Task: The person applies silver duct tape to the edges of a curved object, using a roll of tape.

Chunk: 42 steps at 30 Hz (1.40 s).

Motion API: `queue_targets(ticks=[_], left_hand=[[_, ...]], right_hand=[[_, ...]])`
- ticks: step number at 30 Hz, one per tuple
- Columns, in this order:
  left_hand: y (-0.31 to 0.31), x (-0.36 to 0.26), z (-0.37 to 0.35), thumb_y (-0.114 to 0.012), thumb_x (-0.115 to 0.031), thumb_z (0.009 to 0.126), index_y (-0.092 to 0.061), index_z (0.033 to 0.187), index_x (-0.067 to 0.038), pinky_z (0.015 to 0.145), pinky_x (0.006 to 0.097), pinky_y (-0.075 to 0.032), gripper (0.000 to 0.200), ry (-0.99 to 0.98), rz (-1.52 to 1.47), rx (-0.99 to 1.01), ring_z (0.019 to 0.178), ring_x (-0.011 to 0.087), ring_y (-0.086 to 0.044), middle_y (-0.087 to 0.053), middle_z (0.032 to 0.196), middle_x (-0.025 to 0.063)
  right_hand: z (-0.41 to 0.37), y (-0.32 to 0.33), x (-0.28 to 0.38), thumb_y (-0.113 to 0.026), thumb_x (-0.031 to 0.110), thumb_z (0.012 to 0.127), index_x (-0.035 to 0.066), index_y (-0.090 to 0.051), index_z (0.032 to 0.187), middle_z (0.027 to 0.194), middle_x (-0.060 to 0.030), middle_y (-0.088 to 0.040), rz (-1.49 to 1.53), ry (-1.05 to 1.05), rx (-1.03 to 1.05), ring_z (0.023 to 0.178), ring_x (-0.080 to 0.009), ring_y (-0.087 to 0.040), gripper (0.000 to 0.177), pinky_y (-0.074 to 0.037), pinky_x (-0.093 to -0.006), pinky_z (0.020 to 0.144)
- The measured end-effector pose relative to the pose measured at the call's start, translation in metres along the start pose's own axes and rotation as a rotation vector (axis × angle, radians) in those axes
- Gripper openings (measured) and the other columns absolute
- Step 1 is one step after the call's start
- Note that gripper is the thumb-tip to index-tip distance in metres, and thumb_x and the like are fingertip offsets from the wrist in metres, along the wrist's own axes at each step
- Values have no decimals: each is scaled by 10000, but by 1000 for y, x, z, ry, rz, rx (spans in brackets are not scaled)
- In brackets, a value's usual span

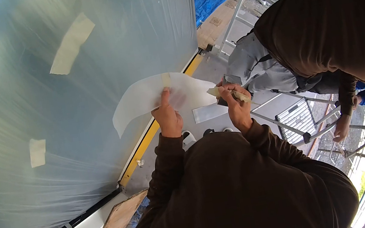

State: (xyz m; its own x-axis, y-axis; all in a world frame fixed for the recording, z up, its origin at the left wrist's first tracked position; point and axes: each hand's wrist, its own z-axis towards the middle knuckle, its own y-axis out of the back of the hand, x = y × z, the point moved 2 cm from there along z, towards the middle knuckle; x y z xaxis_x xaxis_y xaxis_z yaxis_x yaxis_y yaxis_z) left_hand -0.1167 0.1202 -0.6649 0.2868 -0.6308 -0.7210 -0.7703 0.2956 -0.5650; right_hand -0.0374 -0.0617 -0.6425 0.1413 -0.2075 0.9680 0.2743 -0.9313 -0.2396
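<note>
A curved, translucent white sheet [142, 102] is held out in front of my body. My left hand [168, 116] grips its near edge, thumb on top beside a strip of pale tape [166, 79], with fingers showing faintly through from beneath. At the sheet's right end, my right hand [238, 107] is closed round a crumpled, pale yellowish piece [240, 96]. A dark, flat-faced item [232, 79] shows just behind those fingers; I cannot make out what it is.
Plastic film [93, 100] with tape patches covers the surface at left, above a yellow strip [151, 131]. A person in brown [318, 28] stands close at right, near a ladder [241, 5] and metal step [297, 119]. A wooden board [117, 221] lies lower left.
</note>
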Motion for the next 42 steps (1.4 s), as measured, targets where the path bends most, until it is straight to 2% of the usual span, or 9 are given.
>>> queue_targets(ticks=[7, 11, 13, 18, 27, 29, 30, 34, 42], left_hand=[[-27, -22, -11, -704, -88, 871, -560, 1250, -55, 945, 335, -469, 406, -54, -13, 230, 1094, 176, -582, -605, 1173, 33], [-39, -68, -25, -637, -130, 932, -552, 1278, -35, 932, 369, -491, 369, -121, 59, 316, 1115, 202, -588, -605, 1199, 62], [-41, -85, -31, -634, -140, 939, -561, 1274, -19, 935, 376, -490, 363, -168, 41, 327, 1124, 209, -588, -612, 1198, 68], [-56, -111, -52, -658, -128, 922, -555, 1280, -29, 946, 387, -491, 386, -104, -7, 357, 1116, 215, -590, -605, 1196, 62], [-81, -161, -56, -599, -180, 963, -570, 1284, 1, 990, 408, -491, 369, -178, -186, 518, 1141, 245, -611, -637, 1230, 95], [-93, -165, -66, -596, -178, 965, -572, 1284, 2, 999, 408, -485, 367, -202, -179, 552, 1152, 247, -605, -633, 1241, 99], [-98, -166, -71, -594, -177, 966, -574, 1284, 4, 1007, 408, -479, 366, -223, -175, 579, 1163, 249, -599, -629, 1252, 104], [-103, -165, -78, -593, -175, 966, -579, 1278, 10, 1020, 410, -468, 363, -242, -181, 570, 1182, 249, -589, -622, 1269, 112], [-89, -171, -81, -612, -242, 955, -545, 1307, 25, 1038, 423, -452, 447, -286, -182, 517, 1202, 260, -570, -596, 1301, 128]], right_hand=[[13, 78, -49, -748, 242, 891, 2, -677, 771, 624, -16, -611, -496, -71, 156, 567, -117, -540, 278, -455, -289, 541], [-23, 171, -120, -761, 336, 813, 9, -689, 819, 776, -195, -688, -1157, -53, 228, 758, -362, -684, 335, -519, -453, 680], [-46, 233, -181, -747, 363, 772, 14, -706, 908, 954, -219, -708, -1278, -204, 356, 974, -380, -682, 377, -525, -490, 836], [-86, 315, -234, -704, 383, 722, 2, -718, 1039, 953, -219, -709, -1275, -461, 639, 925, -384, -689, 495, -540, -439, 856], [-57, 267, -194, -822, 227, 720, -114, -647, 1022, 812, -174, -712, -1065, -546, 197, 616, -274, -714, 488, -585, -364, 620], [-43, 244, -172, -841, 358, 706, -148, -590, 1137, 1025, -250, -691, -1010, -609, 496, 837, -315, -730, 711, -587, -388, 764], [-47, 246, -189, -798, 636, 638, -90, -557, 1257, 1247, -305, -601, -1156, -336, 429, 1195, -374, -591, 983, -450, -424, 1036], [-37, 136, -52, -776, 760, 591, -53, -432, 1394, 1224, -343, -547, -1266, -283, 214, 1149, -438, -569, 1193, -444, -490, 979], [16, 65, -50, -763, 365, 825, 26, -686, 1094, 919, -206, -668, -958, 259, 298, 886, -347, -667, 439, -503, -461, 772]])
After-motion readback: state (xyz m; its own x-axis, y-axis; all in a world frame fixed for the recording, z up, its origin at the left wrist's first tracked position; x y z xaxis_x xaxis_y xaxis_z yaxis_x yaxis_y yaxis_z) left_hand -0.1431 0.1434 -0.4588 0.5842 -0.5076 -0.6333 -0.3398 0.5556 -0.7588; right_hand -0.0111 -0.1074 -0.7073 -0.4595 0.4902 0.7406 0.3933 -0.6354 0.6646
